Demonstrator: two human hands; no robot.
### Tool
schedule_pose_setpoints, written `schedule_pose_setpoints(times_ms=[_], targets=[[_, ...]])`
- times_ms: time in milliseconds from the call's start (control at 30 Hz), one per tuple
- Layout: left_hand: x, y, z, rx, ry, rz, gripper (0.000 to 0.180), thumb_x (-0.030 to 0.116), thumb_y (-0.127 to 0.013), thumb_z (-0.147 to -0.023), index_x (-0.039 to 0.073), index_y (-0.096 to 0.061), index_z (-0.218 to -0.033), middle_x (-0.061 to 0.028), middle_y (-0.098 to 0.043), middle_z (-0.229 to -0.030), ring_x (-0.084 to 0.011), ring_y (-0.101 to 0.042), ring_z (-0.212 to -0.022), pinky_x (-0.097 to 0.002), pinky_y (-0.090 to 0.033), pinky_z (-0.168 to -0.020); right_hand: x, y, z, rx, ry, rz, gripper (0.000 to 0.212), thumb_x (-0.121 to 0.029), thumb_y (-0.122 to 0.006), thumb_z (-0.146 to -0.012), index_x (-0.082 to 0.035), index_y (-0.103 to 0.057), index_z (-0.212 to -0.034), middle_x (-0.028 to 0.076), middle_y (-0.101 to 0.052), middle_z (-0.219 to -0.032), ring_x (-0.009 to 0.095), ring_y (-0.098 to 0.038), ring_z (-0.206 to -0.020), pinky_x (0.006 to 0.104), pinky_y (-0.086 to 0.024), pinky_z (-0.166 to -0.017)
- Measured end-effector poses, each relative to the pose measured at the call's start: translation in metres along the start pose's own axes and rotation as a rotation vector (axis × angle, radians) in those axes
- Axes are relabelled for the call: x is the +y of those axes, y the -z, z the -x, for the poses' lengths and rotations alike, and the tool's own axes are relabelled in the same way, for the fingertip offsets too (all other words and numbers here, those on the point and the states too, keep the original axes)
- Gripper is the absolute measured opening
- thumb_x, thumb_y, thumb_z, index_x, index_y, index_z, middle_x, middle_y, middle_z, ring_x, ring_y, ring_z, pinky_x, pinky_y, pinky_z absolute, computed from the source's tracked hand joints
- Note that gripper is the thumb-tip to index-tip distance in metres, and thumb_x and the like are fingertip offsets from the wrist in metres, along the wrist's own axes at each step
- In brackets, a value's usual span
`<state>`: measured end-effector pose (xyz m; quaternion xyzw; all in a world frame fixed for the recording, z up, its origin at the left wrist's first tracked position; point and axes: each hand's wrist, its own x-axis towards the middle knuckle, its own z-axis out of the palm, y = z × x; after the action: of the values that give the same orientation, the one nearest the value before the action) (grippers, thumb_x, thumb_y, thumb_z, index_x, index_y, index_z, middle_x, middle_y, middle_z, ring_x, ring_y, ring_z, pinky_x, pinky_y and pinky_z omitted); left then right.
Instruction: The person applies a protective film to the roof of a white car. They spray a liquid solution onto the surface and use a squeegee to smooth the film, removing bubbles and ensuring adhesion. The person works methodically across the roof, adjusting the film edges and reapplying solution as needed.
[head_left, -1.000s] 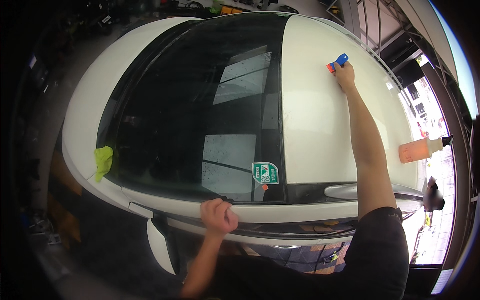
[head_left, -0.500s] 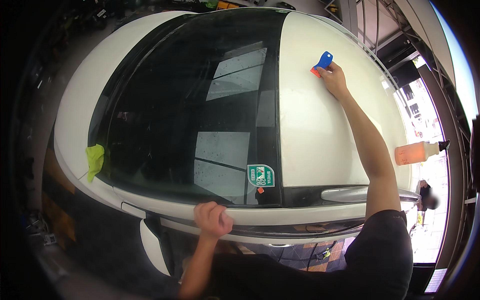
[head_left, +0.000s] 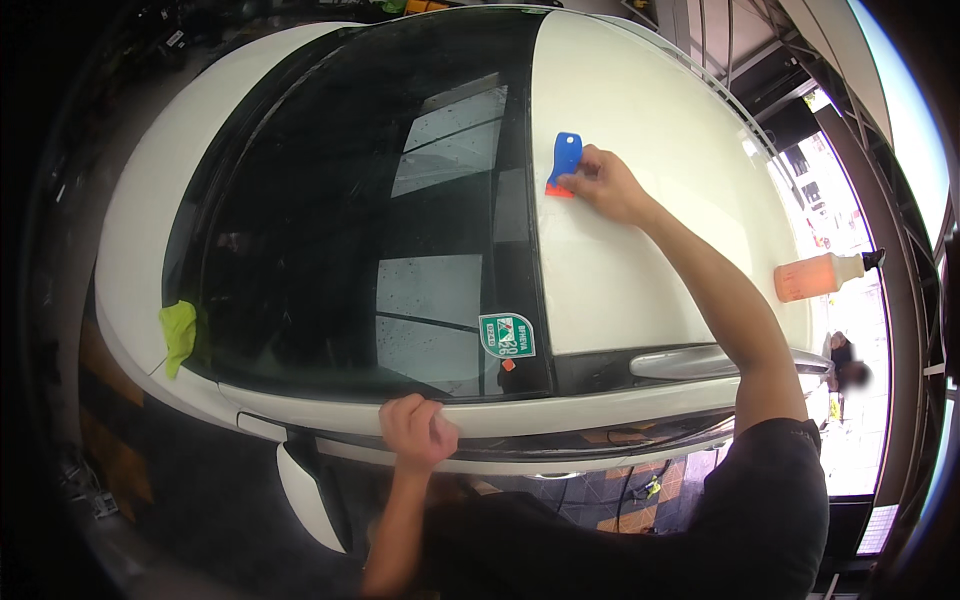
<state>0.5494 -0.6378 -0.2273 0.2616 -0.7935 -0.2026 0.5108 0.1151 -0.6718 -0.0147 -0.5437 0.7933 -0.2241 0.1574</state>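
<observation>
Pinched in my right hand (head_left: 608,190) is a blue plastic scraper (head_left: 566,153) with an orange-red blade. That blade rests against the car's white roof (head_left: 650,95), close to the upper edge of the dark windshield (head_left: 300,230). My left hand (head_left: 416,432) is closed in a loose fist on the white pillar beside the windshield; whether anything is inside its fingers is hidden. A green-and-white sticker (head_left: 508,336) shows on the glass corner near that hand, with a small orange square (head_left: 508,365) next to it.
A spray bottle (head_left: 808,278) with pinkish liquid lies at the roof's far right. A yellow-green cloth (head_left: 178,338) drapes over the windshield's lower left corner. The white side mirror (head_left: 308,497) juts out at lower left. Another person (head_left: 848,365) is at far right.
My right hand has carried the scraper left and slightly nearer over the roof, toward the windshield edge. My left hand stays on the pillar. The view has shifted slightly.
</observation>
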Motion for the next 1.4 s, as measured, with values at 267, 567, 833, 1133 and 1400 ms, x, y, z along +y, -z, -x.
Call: schedule_pose_setpoints(times_ms=[267, 567, 833, 1133, 1400], targets=[[0.001, 0.0, -0.008, 0.035, -0.013, 0.023, 0.02, 0.008, -0.062, -0.077, 0.004, -0.065, -0.096, -0.0141, -0.061, -0.096, -0.0344, -0.056, -0.084, -0.0453, -0.047, -0.074, -0.028, -0.016, 0.011, 0.035, 0.111, 0.171, 0.029, -0.023, -0.077, -0.097, -0.001, -0.076, -0.117, 0.017, -0.076, -0.106, 0.028, -0.071, -0.103, 0.0403, -0.053, -0.098], [0.0, 0.002, -0.003, 0.057, -0.001, 0.029, 0.019, 0.007, -0.062, -0.076, 0.004, -0.066, -0.095, -0.0141, -0.061, -0.096, -0.0344, -0.056, -0.085, -0.0451, -0.047, -0.073, -0.031, -0.018, 0.014, 0.001, 0.021, 0.166, 0.033, -0.026, -0.076, -0.097, -0.001, -0.076, -0.119, 0.016, -0.077, -0.106, 0.025, -0.07, -0.103, 0.0394, -0.051, -0.099], [-0.002, -0.004, -0.002, 0.065, 0.013, 0.005, 0.021, 0.009, -0.065, -0.075, 0.007, -0.068, -0.096, -0.0122, -0.063, -0.098, -0.034, -0.059, -0.085, -0.0442, -0.05, -0.075, -0.011, 0.0, 0.036, 0.055, -0.003, 0.096, 0.025, -0.022, -0.074, -0.098, 0.0, -0.076, -0.111, 0.011, -0.078, -0.099, 0.02, -0.07, -0.086, 0.0364, -0.056, -0.084], [0.002, -0.007, -0.005, 0.058, -0.021, 0.055, 0.018, 0.009, -0.062, -0.078, 0.004, -0.065, -0.095, -0.0149, -0.061, -0.095, -0.0348, -0.055, -0.083, -0.0453, -0.046, -0.073, 0.033, 0.031, 0.008, 0.329, -0.234, 0.063, 0.027, -0.025, -0.076, -0.097, -0.002, -0.077, -0.112, 0.013, -0.076, -0.097, 0.023, -0.071, -0.088, 0.038, -0.055, -0.084], [0.006, -0.006, -0.008, 0.046, -0.01, 0.039, 0.017, 0.008, -0.061, -0.078, 0.004, -0.064, -0.094, -0.014, -0.06, -0.095, -0.0343, -0.055, -0.085, -0.0457, -0.046, -0.074, 0.029, 0.046, -0.01, 0.365, -0.266, 0.015, 0.028, -0.023, -0.075, -0.096, 0.0, -0.077, -0.111, 0.011, -0.075, -0.09, 0.019, -0.068, -0.079, 0.0359, -0.055, -0.078]])
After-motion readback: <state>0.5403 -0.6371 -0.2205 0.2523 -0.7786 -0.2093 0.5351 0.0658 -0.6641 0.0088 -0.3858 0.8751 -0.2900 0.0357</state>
